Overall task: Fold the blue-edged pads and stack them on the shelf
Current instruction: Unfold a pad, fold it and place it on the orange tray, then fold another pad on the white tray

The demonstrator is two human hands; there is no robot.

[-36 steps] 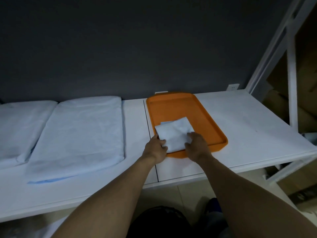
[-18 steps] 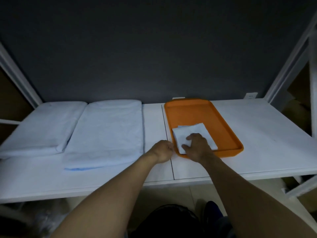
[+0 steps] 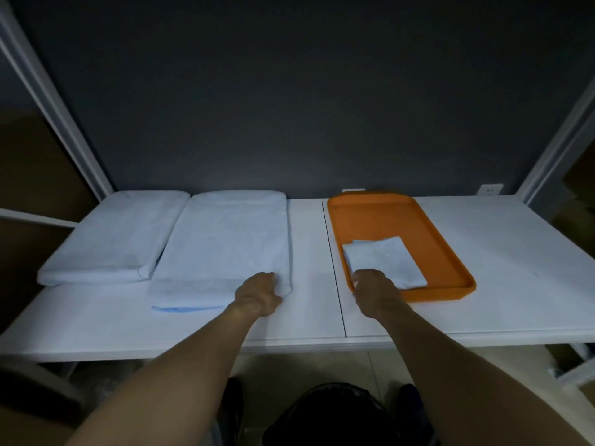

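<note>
A small folded pad [image 3: 384, 262] lies in the near half of an orange tray [image 3: 405, 220] on the white shelf [image 3: 502, 252]. My right hand [image 3: 375, 289] rests at the pad's near left corner, fingers hidden under the hand. A larger pad stack with a blue edge [image 3: 225, 249] lies left of the tray. My left hand [image 3: 259, 292] is at its near right corner, fingers curled against the edge. A third folded pad stack [image 3: 119, 236] lies at the far left.
White shelf posts rise at the left [image 3: 51, 101] and right [image 3: 553, 146]. A dark wall backs the shelf, with a white socket [image 3: 491, 189] low on it. The shelf's front edge runs below my wrists.
My left hand has left the small pad in the tray and moved left to the near right corner of the large pad stack. My right hand stays on the small pad.
</note>
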